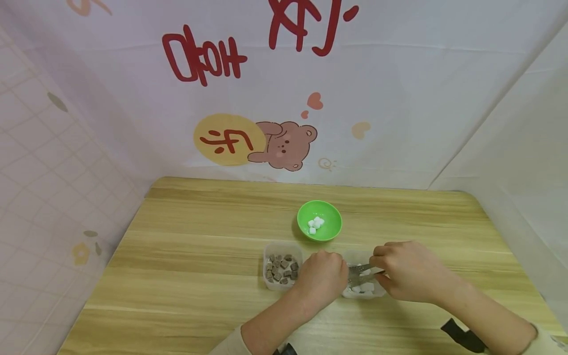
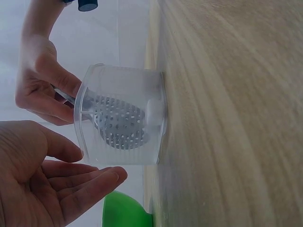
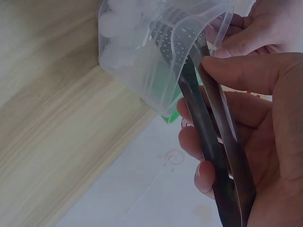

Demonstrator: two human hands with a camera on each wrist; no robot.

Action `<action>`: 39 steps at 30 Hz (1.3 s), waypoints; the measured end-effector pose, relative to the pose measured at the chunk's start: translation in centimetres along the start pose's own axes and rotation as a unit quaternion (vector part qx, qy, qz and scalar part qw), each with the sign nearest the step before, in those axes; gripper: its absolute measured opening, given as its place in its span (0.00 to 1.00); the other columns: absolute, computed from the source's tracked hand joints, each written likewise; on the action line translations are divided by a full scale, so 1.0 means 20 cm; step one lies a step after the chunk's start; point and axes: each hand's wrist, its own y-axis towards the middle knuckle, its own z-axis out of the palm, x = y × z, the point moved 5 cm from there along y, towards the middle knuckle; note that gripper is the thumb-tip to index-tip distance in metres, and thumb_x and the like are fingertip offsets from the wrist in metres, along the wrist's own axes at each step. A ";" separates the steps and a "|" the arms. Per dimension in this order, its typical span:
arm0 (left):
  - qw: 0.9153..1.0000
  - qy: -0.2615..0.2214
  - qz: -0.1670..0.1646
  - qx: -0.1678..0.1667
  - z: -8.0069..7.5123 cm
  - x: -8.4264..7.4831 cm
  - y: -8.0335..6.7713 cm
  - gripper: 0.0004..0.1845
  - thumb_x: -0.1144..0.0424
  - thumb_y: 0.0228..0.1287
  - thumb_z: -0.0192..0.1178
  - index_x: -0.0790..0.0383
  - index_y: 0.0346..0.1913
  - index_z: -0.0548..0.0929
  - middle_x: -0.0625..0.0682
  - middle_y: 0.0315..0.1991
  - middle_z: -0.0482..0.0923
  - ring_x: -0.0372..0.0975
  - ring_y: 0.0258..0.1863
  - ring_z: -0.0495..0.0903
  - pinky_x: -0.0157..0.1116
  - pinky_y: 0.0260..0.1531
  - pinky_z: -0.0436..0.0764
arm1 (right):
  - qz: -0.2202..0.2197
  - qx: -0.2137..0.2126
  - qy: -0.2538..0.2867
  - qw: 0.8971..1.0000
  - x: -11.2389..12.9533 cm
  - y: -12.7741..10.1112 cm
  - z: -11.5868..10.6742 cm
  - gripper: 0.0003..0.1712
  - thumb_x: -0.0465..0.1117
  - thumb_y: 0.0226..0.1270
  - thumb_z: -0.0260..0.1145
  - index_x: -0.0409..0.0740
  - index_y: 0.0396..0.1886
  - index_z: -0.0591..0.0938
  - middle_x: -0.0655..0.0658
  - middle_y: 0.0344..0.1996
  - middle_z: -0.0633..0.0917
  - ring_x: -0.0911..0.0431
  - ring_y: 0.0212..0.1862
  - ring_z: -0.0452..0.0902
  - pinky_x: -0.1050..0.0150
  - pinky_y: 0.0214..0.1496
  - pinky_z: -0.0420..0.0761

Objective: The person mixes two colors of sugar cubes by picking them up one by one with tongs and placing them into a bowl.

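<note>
My right hand (image 1: pixel 410 271) grips metal tongs (image 3: pixel 201 101) along their two arms. Their perforated ends (image 2: pixel 120 123) reach down inside a clear plastic container (image 2: pixel 147 82) that holds white cubes (image 1: pixel 366 287). One white cube (image 2: pixel 154 112) shows right by the tong ends; whether it is pinched between them I cannot tell. At the container's left side, my left hand (image 1: pixel 323 277) holds its rim with the thumb and fingers. The thumb (image 2: pixel 66 146) meets the rim, and the other fingers (image 2: pixel 90 187) lie along the outside wall.
Behind the containers stands a green bowl (image 1: pixel 333 229) with several white cubes (image 1: pixel 316 223) in it. A second clear container (image 1: pixel 269 285) with brown cubes (image 1: pixel 284 268) sits to the left of my left hand. Everything stands on a wood-grain table (image 1: pixel 199 271), with printed cloth (image 1: pixel 377 88) behind.
</note>
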 end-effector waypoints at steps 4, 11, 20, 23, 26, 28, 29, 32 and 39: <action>1.000 0.003 0.001 0.000 0.00 0.00 0.00 0.26 0.69 0.70 0.57 0.52 0.12 0.64 0.42 0.09 0.60 0.31 0.09 0.60 0.27 0.08 0.61 | -0.004 0.001 0.011 1.000 0.00 0.00 0.00 0.16 0.36 0.44 0.77 0.56 0.20 0.76 0.63 0.20 0.68 0.69 0.22 0.56 0.71 0.20 0.61; 1.000 0.000 -0.003 0.005 0.00 0.00 0.00 0.26 0.68 0.71 0.57 0.53 0.12 0.65 0.43 0.10 0.62 0.32 0.10 0.61 0.28 0.09 0.63 | -0.013 -0.001 0.018 1.000 -0.01 0.00 0.02 0.16 0.35 0.45 0.78 0.55 0.21 0.77 0.63 0.21 0.69 0.70 0.22 0.57 0.71 0.21 0.62; 1.000 -0.003 0.001 0.001 0.00 0.00 0.00 0.26 0.69 0.70 0.57 0.53 0.12 0.65 0.43 0.11 0.63 0.32 0.11 0.63 0.28 0.11 0.65 | 0.004 -0.061 0.038 0.997 -0.05 -0.06 -0.05 0.15 0.36 0.42 0.83 0.54 0.28 0.85 0.62 0.27 0.81 0.73 0.26 0.66 0.72 0.22 0.70; 1.000 -0.007 0.000 0.001 0.00 0.00 0.00 0.26 0.69 0.70 0.56 0.53 0.12 0.65 0.43 0.10 0.63 0.33 0.11 0.63 0.29 0.11 0.65 | 0.011 -0.087 0.038 0.995 -0.07 -0.09 -0.09 0.16 0.36 0.41 0.83 0.53 0.31 0.88 0.62 0.29 0.83 0.73 0.26 0.69 0.72 0.23 0.70; 1.000 -0.001 0.001 -0.002 0.00 0.00 0.00 0.26 0.69 0.70 0.56 0.53 0.12 0.65 0.44 0.11 0.63 0.33 0.11 0.64 0.30 0.11 0.66 | 0.014 -0.110 0.038 0.993 -0.11 -0.11 -0.13 0.10 0.41 0.50 0.80 0.52 0.33 0.89 0.61 0.31 0.85 0.72 0.26 0.73 0.73 0.23 0.71; 1.000 0.003 0.001 -0.004 0.00 0.00 0.00 0.26 0.69 0.70 0.56 0.53 0.12 0.65 0.44 0.11 0.64 0.34 0.11 0.64 0.31 0.11 0.66 | 0.015 -0.125 0.036 0.991 -0.13 -0.12 -0.16 0.08 0.49 0.67 0.73 0.51 0.34 0.90 0.59 0.32 0.86 0.70 0.26 0.76 0.73 0.23 0.72; 1.000 0.004 0.000 -0.005 0.00 0.00 0.00 0.26 0.69 0.70 0.56 0.53 0.12 0.65 0.44 0.11 0.64 0.34 0.11 0.64 0.31 0.10 0.66 | 0.015 -0.133 0.035 0.990 -0.14 -0.12 -0.17 0.15 0.53 0.74 0.67 0.50 0.34 0.90 0.59 0.32 0.86 0.70 0.26 0.77 0.73 0.23 0.73; 1.000 0.005 0.000 -0.005 -0.01 0.00 0.00 0.26 0.69 0.70 0.56 0.53 0.12 0.65 0.44 0.11 0.63 0.34 0.11 0.64 0.31 0.10 0.66 | 0.015 -0.156 0.031 0.987 -0.15 -0.11 -0.21 0.33 0.63 0.83 0.47 0.49 0.34 0.90 0.57 0.32 0.87 0.69 0.25 0.77 0.73 0.21 0.72; 1.000 -0.001 0.000 -0.004 -0.01 0.00 0.00 0.26 0.69 0.70 0.56 0.53 0.12 0.64 0.44 0.11 0.62 0.34 0.11 0.63 0.31 0.10 0.65 | 0.033 -0.183 0.031 0.982 -0.20 -0.03 -0.23 0.36 0.65 0.82 0.47 0.47 0.37 0.91 0.54 0.33 0.89 0.66 0.23 0.78 0.69 0.20 0.73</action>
